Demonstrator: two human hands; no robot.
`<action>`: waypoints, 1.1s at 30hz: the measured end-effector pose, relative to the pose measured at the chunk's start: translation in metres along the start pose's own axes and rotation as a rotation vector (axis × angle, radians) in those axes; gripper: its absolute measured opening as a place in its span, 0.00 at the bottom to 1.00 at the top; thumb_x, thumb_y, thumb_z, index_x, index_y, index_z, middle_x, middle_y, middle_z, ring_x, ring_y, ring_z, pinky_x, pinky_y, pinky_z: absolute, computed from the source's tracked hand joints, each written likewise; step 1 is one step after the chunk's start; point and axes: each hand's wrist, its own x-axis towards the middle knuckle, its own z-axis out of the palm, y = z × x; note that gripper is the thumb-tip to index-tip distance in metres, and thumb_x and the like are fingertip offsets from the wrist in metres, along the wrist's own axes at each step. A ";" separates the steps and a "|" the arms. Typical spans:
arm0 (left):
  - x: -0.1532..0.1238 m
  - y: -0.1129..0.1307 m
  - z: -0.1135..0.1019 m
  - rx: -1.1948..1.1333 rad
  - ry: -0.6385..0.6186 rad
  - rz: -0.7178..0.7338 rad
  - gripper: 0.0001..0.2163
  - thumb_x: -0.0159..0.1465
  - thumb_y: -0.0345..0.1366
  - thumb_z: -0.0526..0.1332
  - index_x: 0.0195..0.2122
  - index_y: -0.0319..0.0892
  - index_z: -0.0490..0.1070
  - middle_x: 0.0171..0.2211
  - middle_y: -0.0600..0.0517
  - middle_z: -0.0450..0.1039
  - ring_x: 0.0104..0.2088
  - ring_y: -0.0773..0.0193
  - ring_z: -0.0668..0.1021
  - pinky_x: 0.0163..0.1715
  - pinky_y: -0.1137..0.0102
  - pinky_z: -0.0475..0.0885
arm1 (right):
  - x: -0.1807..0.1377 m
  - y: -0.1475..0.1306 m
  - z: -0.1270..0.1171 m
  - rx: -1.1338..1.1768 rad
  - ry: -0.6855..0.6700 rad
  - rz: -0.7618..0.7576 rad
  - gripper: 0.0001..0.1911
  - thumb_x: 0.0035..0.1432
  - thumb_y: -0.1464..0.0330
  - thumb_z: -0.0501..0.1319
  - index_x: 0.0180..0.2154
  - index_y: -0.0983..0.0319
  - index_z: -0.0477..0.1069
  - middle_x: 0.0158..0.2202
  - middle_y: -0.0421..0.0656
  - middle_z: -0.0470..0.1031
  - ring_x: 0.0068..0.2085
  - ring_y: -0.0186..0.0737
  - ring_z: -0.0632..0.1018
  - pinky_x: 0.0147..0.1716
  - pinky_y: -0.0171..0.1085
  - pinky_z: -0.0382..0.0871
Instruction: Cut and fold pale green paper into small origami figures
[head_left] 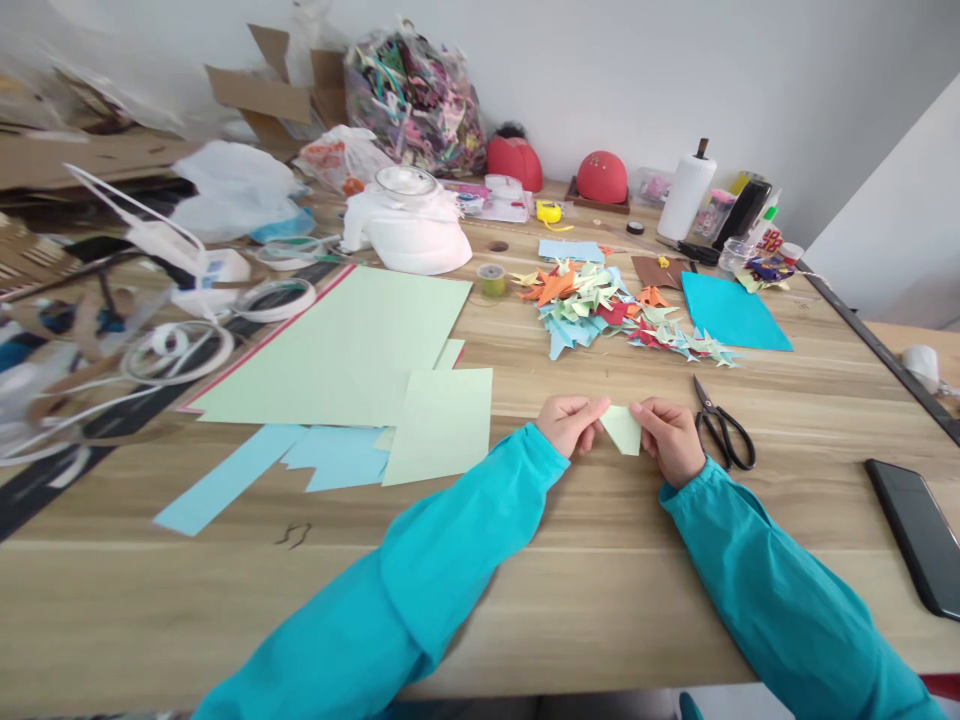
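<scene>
You have the small pale-green paper piece [623, 432] between your two hands, a little right of the middle of the frame. Your left hand [572, 426] meets it from the left, the fingers pinched on its upper-left corner; your right hand [671, 440] meets it from the right, the fingers pinched along its upper-right edge. Neither hand is nearer, since both touch it. The free part points down the frame, toward you, below both grips. Its longer line seems to run from your left fingertips down to the lower-right corner, with a slanting edge on the left. At this size you can't be sure how many layers it has, or whether it touches the surface [585, 600] beneath.

Just beyond your right hand, right of centre, the scissors [709, 405] lie with their tips pointing up the frame. Farther up, the heap of folded paper shapes [592, 298] sits well apart from your fingers.
</scene>
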 end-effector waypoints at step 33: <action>0.000 -0.004 0.001 0.084 0.052 0.042 0.21 0.51 0.54 0.59 0.15 0.40 0.63 0.06 0.60 0.57 0.09 0.74 0.60 0.13 0.75 0.55 | 0.000 -0.002 0.001 -0.053 -0.026 -0.003 0.18 0.51 0.56 0.61 0.21 0.63 0.67 0.10 0.34 0.63 0.12 0.26 0.60 0.11 0.28 0.49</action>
